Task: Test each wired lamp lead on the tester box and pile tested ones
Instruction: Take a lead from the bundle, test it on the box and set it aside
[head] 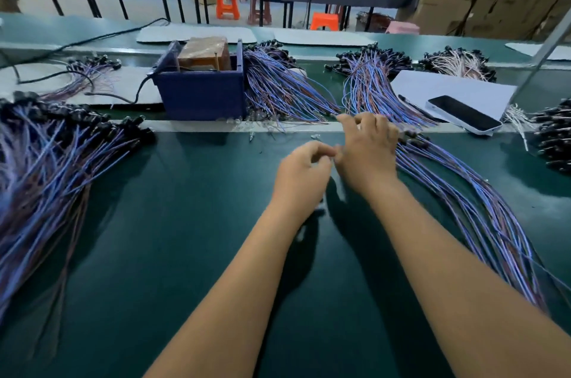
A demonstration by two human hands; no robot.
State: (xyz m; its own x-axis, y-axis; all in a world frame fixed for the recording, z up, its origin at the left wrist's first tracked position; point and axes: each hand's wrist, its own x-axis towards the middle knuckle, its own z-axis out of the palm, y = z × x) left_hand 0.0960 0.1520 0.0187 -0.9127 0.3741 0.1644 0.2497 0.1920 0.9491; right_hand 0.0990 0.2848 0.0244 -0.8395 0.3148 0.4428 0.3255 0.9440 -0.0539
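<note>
Hands (336,158) together, lead bundle (463,207) just right.

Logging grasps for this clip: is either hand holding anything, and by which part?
Cannot be told for sure: the left hand and right hand meet with curled fingertips, seemingly pinching something small and blurred.

Two hands at centre: left hand (304,169), right hand (367,148). One blue tester box (200,90) ahead-left of both. One phone (463,114) ahead-right of right hand, on one white sheet (438,88). Three orange stools (228,3) far ahead. Seven heaps of lamp leads (46,167) all told; single leads too many, too tangled to count.
</note>
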